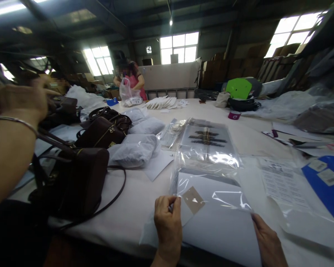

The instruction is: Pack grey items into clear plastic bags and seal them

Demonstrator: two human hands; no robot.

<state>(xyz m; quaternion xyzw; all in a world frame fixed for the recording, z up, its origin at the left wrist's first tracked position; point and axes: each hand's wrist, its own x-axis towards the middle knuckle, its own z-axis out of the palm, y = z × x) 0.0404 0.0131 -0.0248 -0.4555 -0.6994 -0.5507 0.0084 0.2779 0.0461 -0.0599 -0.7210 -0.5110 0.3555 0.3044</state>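
Left hand [168, 220]: bare, knuckles rounded, thumb tapering to a blunt tip, wrist narrower than the palm, also bare. Right hand [267, 237]: bare, smooth outline, fingers partly hidden. Nail detail too small to read. Sleeves outside the view

White-covered counter [130, 213] runs under the left grip [168, 224] and well beyond it. Past its far side, ahead of the grip: pale grey upright panel [169, 78]; bright multi-pane rectangular window [167, 42] above. Second multi-pane window farther left of the grip [98, 61]; third, high and to its right [288, 29]. Stacked brown cardboard boxes [222, 68] between panel and third window. Dark beamed ceiling [147, 16] overhead; long white tube light [7, 9] at far upper left, small lit bulb [171, 22] ahead.
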